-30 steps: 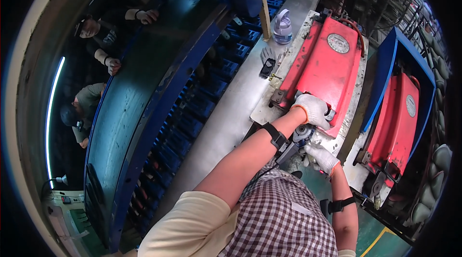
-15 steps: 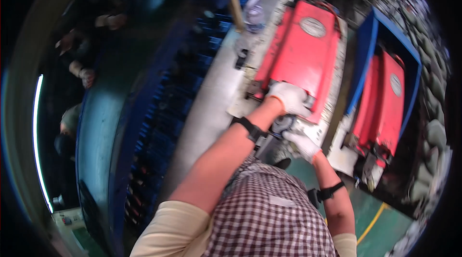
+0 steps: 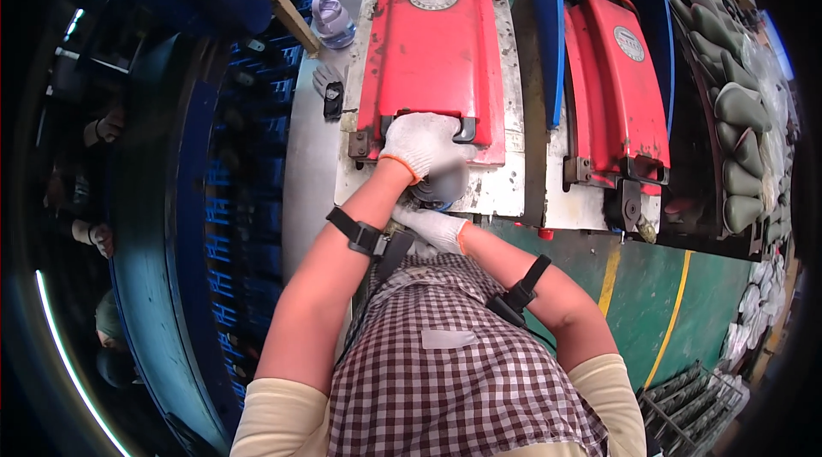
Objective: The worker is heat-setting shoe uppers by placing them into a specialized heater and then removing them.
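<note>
My left hand (image 3: 423,145), in a white knit glove with an orange cuff, is closed over the black handle (image 3: 467,129) at the near edge of a red machine cover (image 3: 438,46). Its fingertips are tucked out of sight. Just below it is a blurred, rounded grey part (image 3: 442,185), whose kind I cannot tell. My right hand (image 3: 434,228), gloved alike, is bent inward close to my checked apron (image 3: 445,363), beneath that grey part. Its fingers look pressed together, but what they hold, if anything, is hidden.
A second red machine (image 3: 621,80) stands at the right inside a blue guard (image 3: 556,38). Green shoe-shaped forms (image 3: 743,140) fill a rack beyond it. Left of my machine are a clear bottle (image 3: 332,22), a grey glove (image 3: 328,79) and a wooden stick (image 3: 291,19). Other people's hands (image 3: 103,240) show far left.
The whole view has swung, so the machines appear straighter and further left. My right hand has come in under my left hand. My left hand stays at the red cover's handle.
</note>
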`<state>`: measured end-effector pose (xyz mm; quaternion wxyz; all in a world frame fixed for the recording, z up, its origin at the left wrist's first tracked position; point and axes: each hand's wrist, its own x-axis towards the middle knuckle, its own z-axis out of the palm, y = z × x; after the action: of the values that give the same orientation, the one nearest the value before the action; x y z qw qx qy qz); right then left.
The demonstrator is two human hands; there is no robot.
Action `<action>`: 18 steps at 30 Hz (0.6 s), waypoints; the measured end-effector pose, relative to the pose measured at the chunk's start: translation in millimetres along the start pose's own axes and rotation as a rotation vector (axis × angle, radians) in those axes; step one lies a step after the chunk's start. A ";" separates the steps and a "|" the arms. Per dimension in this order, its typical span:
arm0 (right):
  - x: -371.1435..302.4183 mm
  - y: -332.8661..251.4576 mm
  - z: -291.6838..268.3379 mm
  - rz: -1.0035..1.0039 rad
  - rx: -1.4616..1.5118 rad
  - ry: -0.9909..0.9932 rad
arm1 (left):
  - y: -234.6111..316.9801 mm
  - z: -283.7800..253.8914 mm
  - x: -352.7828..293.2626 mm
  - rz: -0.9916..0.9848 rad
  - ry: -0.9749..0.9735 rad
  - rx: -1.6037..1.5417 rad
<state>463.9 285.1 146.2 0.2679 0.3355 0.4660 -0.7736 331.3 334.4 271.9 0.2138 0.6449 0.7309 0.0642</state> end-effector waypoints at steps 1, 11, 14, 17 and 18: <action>-24.2 -16.7 6.2 -0.049 -0.082 0.019 | -3.6 0.6 -2.3 -0.001 -0.004 -0.004; -114.5 -48.7 -38.9 -0.304 -0.180 0.178 | 17.2 -123.8 -25.8 0.149 0.374 -0.014; -74.6 -66.8 -79.2 -0.542 -0.087 0.447 | 9.2 -157.3 -11.3 0.436 0.727 0.161; -32.9 -110.8 -90.4 -0.722 -0.400 1.128 | -1.8 -166.7 -1.8 0.607 1.091 0.179; -11.1 -122.4 -98.9 -0.622 -0.558 1.338 | -2.6 -171.7 5.4 0.611 1.142 0.273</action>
<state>408.5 427.0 187.3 -0.2241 0.5044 0.7776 -0.3012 260.6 370.5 424.3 -0.3187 0.7092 0.5150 0.3608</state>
